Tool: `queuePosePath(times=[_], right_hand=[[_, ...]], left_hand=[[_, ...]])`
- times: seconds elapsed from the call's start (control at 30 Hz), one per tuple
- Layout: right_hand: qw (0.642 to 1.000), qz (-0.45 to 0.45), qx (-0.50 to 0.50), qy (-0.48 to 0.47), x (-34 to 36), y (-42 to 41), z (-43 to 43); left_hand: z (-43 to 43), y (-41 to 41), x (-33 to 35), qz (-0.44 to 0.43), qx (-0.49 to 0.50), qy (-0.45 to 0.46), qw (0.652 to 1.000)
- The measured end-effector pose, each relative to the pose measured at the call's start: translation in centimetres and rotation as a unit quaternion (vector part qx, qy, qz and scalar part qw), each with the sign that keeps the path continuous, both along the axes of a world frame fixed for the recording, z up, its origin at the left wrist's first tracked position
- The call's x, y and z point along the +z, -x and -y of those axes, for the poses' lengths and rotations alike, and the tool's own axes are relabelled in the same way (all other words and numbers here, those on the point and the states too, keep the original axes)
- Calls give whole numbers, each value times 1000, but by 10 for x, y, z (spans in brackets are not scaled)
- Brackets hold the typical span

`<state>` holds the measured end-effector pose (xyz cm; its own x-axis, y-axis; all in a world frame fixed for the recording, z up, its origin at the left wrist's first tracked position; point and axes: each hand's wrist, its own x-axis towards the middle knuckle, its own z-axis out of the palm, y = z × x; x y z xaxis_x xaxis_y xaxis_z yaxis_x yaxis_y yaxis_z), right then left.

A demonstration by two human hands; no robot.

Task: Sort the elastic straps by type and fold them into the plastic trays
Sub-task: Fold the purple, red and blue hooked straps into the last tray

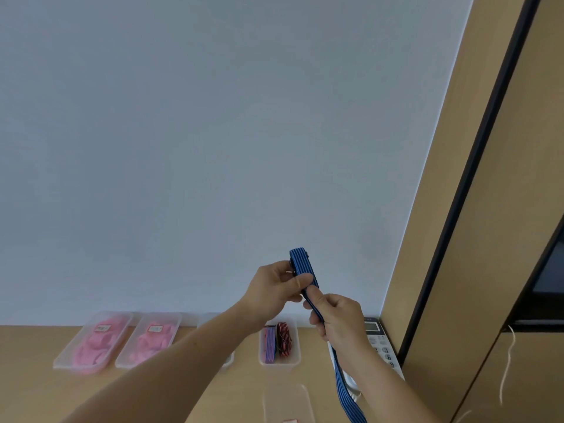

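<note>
I see one blue strap [302, 267], striped dark along its length, held up in front of the white wall [213, 117], above the far right part of the table [30, 377]. Both hands are on it. My view shows the left hand [274, 288] with thumb and fingers curled around the strap just below its folded upper end. The right hand [335, 315] is just right of and nearer than the left, touching it, and its fingers are closed round the strap below. From the right hand, the loose length hangs down past the wrist and out of the near edge.

I count five plastic trays on the table. Four stand in a far row along the wall.
- The far-left tray [65, 358] holds a heap of pink straps [94, 346] and bears one label.
- The second tray [125, 358] beside it holds more pink straps and also one label. I cannot count the pink pieces.
- The third tray [210, 319] is mostly hidden behind the left forearm, so I cannot tell its contents.
- The fourth tray [294, 346] holds one purple strap [269, 345] on its left and one red-and-black strap [283, 338] on its right.

The fifth tray [287, 398] lies nearer, cut by the lower edge.

One desk phone [378, 340] sits at the far right, behind the right wrist. One white cord [508, 361] hangs against the wooden panel [442, 239] on the right.
</note>
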<state>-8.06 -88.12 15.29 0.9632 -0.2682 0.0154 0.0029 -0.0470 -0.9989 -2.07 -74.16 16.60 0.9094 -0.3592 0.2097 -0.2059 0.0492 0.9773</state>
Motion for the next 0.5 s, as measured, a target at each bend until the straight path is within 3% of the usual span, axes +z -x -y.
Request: queuePosePath(times=[0.23, 0.4, 0.5], right_hand=[[1000, -12, 15, -13, 7, 2, 1], [998, -36, 28, -45, 15, -1, 1], [997, -39, 35, -48, 11, -4, 1]], left_hand=[[-2, -4, -3, 169, 36, -101, 980], [-7, -14, -16, 343, 71, -231, 908], [-10, -17, -21, 416, 71, -256, 870]])
